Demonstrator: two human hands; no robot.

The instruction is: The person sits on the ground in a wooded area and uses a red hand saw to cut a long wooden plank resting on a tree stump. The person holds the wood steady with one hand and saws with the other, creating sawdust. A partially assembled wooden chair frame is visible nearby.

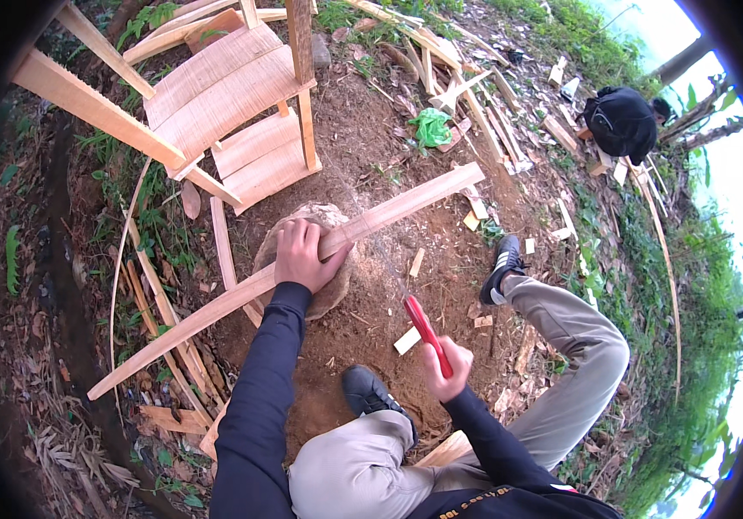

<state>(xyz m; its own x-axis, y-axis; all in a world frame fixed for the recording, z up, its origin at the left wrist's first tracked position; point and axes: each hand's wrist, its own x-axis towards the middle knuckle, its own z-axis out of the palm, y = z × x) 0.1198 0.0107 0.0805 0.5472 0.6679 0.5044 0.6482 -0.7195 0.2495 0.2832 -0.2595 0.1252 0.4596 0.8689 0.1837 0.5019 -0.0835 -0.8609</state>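
Observation:
A long pale wooden plank [415, 201] lies slantwise across a round, light-brown block [330, 290], which could be a stump or a stone. My left hand [304, 253] is clamped over the plank, fingers across its top and thumb along the near side, pressing it on the block. To the right and nearer my body, my right hand [448, 368] is wrapped around the handle of a red-handled tool [422, 322]. The handle tilts up and left toward the plank. Any blade beyond it is too faint to make out.
At the far left stands a wooden rack with slatted shelves [224, 82]. Cut timber [484, 112] and a green plastic bag [432, 127] lie farther back. A black backpack [621, 121] sits at the far right. Wood offcuts [408, 340] dot the dirt between my feet.

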